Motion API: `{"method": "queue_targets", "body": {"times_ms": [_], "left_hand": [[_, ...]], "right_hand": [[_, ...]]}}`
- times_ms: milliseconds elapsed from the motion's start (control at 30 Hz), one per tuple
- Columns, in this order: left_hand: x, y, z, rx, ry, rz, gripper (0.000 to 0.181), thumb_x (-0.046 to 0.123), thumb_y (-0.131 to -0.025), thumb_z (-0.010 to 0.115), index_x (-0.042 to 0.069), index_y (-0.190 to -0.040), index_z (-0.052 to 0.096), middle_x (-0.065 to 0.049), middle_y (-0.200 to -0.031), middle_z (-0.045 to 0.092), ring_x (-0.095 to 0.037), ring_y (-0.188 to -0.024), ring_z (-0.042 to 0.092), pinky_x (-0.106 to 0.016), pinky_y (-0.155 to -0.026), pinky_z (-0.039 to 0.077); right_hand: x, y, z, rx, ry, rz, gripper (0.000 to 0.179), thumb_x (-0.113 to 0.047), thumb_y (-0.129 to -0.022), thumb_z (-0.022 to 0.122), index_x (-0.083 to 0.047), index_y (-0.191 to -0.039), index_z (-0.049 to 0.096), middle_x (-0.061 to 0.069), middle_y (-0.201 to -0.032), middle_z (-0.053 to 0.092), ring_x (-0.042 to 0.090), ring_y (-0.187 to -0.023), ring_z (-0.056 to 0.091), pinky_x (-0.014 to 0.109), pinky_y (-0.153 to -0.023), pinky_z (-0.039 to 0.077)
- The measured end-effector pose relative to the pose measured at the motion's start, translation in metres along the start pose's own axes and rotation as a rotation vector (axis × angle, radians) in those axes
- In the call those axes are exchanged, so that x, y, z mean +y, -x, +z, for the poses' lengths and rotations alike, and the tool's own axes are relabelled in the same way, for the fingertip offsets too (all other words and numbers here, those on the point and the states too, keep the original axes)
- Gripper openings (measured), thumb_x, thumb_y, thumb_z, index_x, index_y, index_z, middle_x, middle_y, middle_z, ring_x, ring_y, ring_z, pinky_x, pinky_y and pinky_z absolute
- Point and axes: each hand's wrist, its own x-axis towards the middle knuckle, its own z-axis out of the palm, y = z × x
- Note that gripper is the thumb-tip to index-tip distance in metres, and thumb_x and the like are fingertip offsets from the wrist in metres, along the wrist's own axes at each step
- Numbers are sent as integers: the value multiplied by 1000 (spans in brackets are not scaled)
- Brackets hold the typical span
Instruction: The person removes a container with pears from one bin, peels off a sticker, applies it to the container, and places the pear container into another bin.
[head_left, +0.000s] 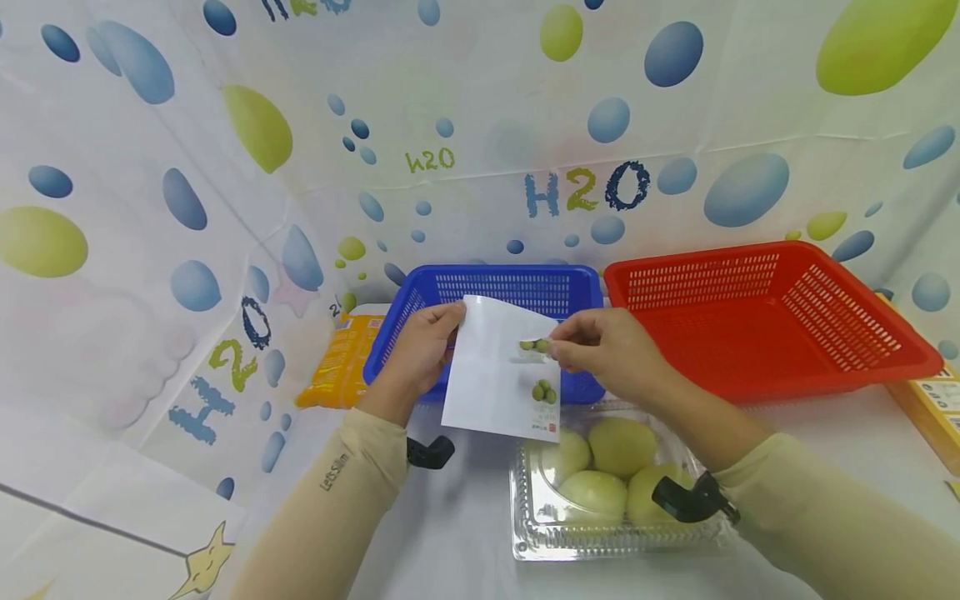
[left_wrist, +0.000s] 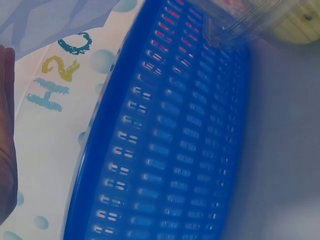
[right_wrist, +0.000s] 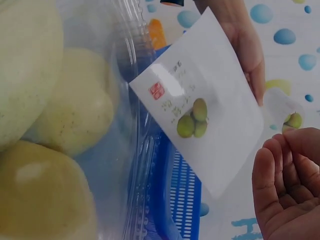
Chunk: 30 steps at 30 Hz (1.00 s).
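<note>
A white sticker sheet printed with green fruits hangs over the front of the blue basket. My left hand pinches its upper left edge, the thumb on top. In the left wrist view only a strip of that hand shows, with the sheet above. At the sheet's right side my right hand pinches a small clear sticker bearing the same fruit print between thumb and fingertips. It curls up at the sheet's edge. One fruit print remains flat on the sheet, beside small lettering and a red seal.
Below the sheet sits a clear plastic clamshell box holding several yellow-green fruits. Behind stand a blue basket and, to the right, a red basket. An orange packet lies left; a yellow box lies far right.
</note>
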Motion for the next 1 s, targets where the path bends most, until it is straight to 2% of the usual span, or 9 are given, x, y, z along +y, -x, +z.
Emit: {"method": "queue_targets", "body": {"times_ms": [300,533,767,1000], "left_hand": [[0,10,-16,39,-24,-14,44,44,-105,54,10,-125,72,-13,-118,69,-25,-96,67,-29,-75,59],[-4,20,-29,69,-36,-41,45,44,-104,55,11,-131,68,-11,-123,67,-27,-105,65,-33,-84,59],[-8,31,-41,81,-47,-59,48,45,-106,52,8,-132,66,-15,-118,63,-23,-97,61,-28,-78,57],[-17,39,-57,90,-46,-81,56,47,-104,55,6,-142,60,-14,-135,58,-27,-118,56,-32,-91,56]], "right_hand": [[8,3,-5,5,13,27,14,-24,-96,74,-14,-104,73,5,-95,71,26,-87,67,41,-81,59],[16,5,-9,4,17,37,15,-24,-96,74,-12,-104,73,6,-93,70,27,-86,66,40,-81,59],[19,6,-12,1,19,60,15,-24,-97,73,-12,-105,72,7,-95,71,26,-88,67,39,-81,59],[21,7,-16,3,21,73,16,-24,-97,73,-11,-106,72,8,-93,71,28,-87,66,45,-82,59]]}}
